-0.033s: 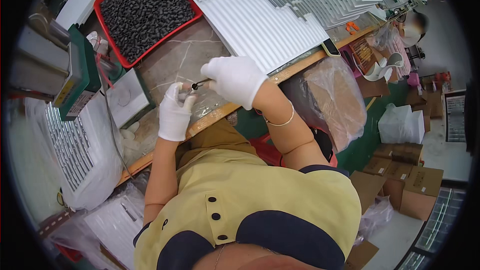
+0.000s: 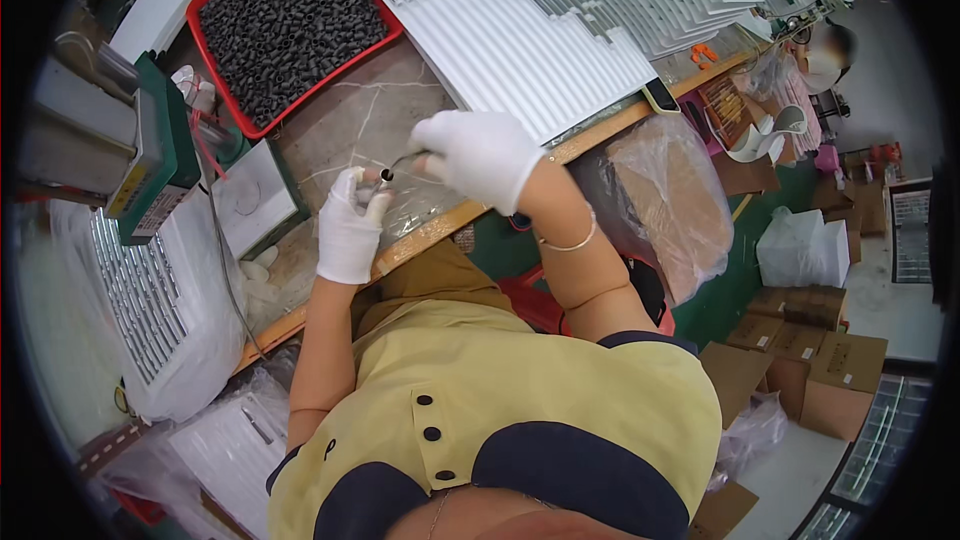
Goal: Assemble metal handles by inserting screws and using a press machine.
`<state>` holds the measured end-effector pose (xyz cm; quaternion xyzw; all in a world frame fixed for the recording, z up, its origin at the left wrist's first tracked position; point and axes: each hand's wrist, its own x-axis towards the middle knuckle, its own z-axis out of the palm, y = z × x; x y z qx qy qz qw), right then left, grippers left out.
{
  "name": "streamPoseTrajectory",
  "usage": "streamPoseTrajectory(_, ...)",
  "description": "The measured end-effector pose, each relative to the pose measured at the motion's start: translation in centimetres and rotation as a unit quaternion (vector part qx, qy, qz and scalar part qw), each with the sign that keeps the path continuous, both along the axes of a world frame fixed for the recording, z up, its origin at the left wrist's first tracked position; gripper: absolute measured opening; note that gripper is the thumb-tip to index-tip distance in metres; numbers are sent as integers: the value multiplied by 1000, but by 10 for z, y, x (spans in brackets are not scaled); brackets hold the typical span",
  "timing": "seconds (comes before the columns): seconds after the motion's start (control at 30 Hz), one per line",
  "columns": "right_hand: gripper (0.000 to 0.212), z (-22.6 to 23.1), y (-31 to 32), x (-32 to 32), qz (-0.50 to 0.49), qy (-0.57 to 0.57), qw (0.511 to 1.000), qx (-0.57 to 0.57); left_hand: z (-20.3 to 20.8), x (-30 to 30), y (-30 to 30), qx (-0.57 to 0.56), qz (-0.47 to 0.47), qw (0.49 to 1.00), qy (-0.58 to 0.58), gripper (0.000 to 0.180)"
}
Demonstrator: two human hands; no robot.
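The tube [image 2: 387,176] is pinched in the person's left hand [image 2: 350,232], dark end showing. Near it, the right hand [image 2: 478,155] grips what seems a thin tool [image 2: 405,158].

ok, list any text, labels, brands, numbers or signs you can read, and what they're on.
No text reads clearly.
White label on the green machine: fine print, too small.
Yellow strip, same machine: markings too blurred.
White labels on the cardboard boxes: too small.
Dark mark on the yellow shirt: can't tell if lettering.
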<state>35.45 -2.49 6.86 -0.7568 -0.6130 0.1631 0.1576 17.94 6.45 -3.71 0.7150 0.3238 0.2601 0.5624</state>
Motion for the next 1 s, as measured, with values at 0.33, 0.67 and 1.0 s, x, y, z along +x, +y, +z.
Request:
streamPoseTrajectory(0.33,47,-60,-16,250,-550,-90,830,-4,-8,-25,9,-92,34,995,12,23)
streamPoseTrajectory(0.67,32,-23,-3,159,-347,86,906,228,12,-33,22,-76,56,995,31,22)
streamPoseTrajectory(1.0,29,-41,66,-80,-2,316,936,152,16,-70,23,-164,107,977,-80,28)
